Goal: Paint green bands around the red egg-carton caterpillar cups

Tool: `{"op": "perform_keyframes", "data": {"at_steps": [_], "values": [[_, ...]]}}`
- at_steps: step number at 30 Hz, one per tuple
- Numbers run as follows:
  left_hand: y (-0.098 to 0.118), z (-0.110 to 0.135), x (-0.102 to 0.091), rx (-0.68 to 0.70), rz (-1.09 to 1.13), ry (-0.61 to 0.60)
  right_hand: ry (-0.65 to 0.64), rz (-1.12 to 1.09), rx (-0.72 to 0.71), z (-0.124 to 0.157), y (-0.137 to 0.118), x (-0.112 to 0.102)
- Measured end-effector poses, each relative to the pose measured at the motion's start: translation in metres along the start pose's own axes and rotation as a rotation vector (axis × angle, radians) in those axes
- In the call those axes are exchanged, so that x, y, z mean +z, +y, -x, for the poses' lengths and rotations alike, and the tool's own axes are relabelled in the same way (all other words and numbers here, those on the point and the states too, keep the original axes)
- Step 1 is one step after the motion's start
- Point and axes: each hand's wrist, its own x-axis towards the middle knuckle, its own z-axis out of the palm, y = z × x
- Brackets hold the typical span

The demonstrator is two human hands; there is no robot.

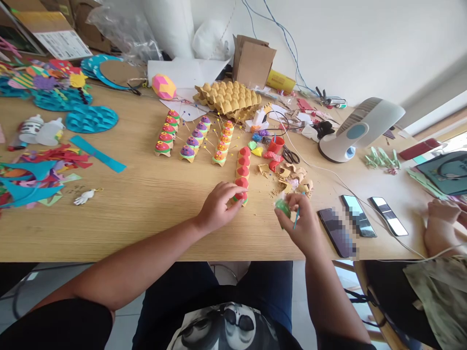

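Observation:
My left hand (219, 204) rests on the wooden table (146, 194) with its fingers closed on the near end of a row of red-painted egg-carton cups (242, 167). My right hand (301, 223) is closed around a small green piece (282, 207) and a thin blue stick (296, 216), held just above the table's front edge. Scraps of torn carton (292, 177) lie just beyond my right hand.
Three rows of painted cups with pins (193, 138) stand mid-table, an egg carton (228, 97) behind them. Coloured paper cut-outs (40, 170) fill the left. Scissors (290, 155), a white fan (355, 131) and three phones (359, 216) lie right. Another person's hands (443, 223) are at the right edge.

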Motion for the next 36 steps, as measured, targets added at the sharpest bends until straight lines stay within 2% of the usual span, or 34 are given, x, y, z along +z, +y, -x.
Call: {"op": "perform_keyframes", "data": {"at_steps": [3,5,8,11,15,19,29,36], "values": [[-0.002,-0.002,-0.002,0.018,-0.025,0.039,-0.038,-0.36,-0.054,-0.036,-0.011,0.022],[-0.004,-0.004,-0.004,0.014,-0.06,0.073,-0.009,-0.46,-0.077,-0.054,-0.01,0.047],[-0.005,-0.006,-0.006,-0.013,-0.106,0.112,0.172,-0.371,-0.16,-0.064,-0.001,0.083],[-0.005,-0.008,-0.007,-0.041,-0.114,0.106,0.224,-0.266,-0.29,-0.06,0.005,0.099],[-0.006,-0.009,-0.005,-0.054,-0.094,0.084,0.189,-0.223,-0.474,-0.051,0.006,0.1],[-0.009,-0.01,-0.004,-0.05,-0.101,0.102,0.119,-0.196,-0.565,-0.05,0.005,0.1],[-0.012,-0.011,-0.005,-0.026,-0.087,0.116,0.102,-0.138,-0.583,-0.051,0.008,0.102],[-0.016,-0.011,-0.008,-0.032,-0.054,0.069,0.021,-0.116,-0.565,-0.05,0.009,0.103]]}}
